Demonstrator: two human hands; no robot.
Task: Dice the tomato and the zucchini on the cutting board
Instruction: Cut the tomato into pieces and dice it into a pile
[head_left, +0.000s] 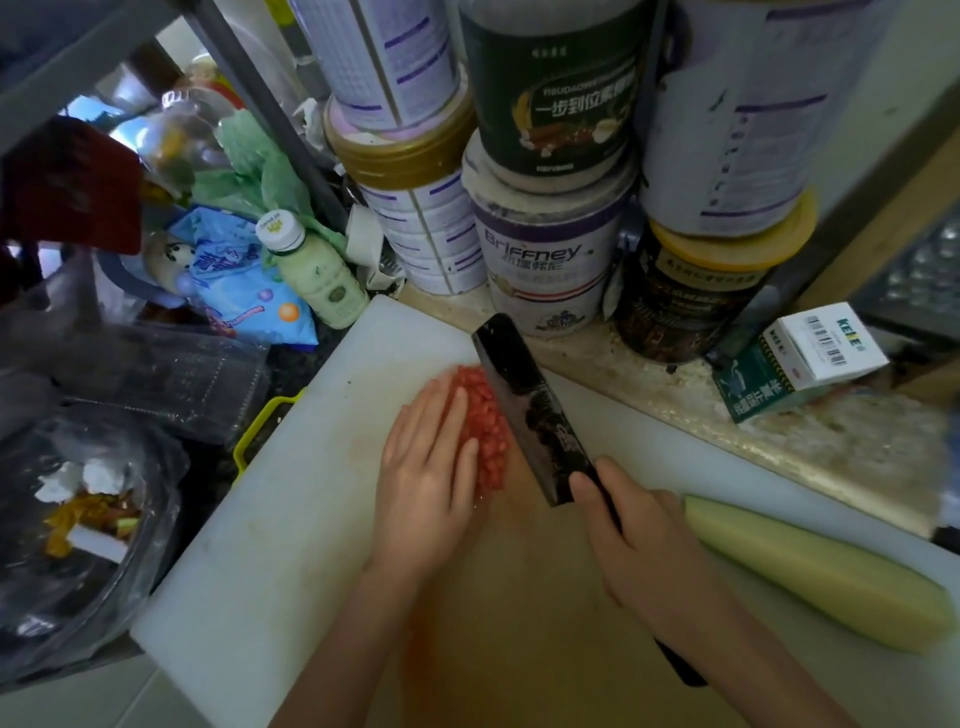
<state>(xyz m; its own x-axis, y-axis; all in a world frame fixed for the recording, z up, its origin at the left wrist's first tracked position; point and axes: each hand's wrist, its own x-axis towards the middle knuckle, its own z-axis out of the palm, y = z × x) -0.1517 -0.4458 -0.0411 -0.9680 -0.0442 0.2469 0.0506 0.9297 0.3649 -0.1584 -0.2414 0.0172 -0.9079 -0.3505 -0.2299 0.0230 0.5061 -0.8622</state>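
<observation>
A pile of diced red tomato (485, 423) lies on the white cutting board (291, 493), near its far middle. My left hand (426, 483) lies flat with straight fingers against the left side of the pile. My right hand (639, 540) grips the handle of a dark cleaver (530, 410), whose blade stands against the right side of the pile. A peeled, pale green zucchini (815, 571) lies whole on the board's right end, apart from both hands.
Stacked tins (550, 260) crowd the counter behind the board. A small green-and-white box (800, 358) sits at the right, a pale bottle (317, 275) and blue bag at the back left. A bag of scraps (88, 514) is on the left.
</observation>
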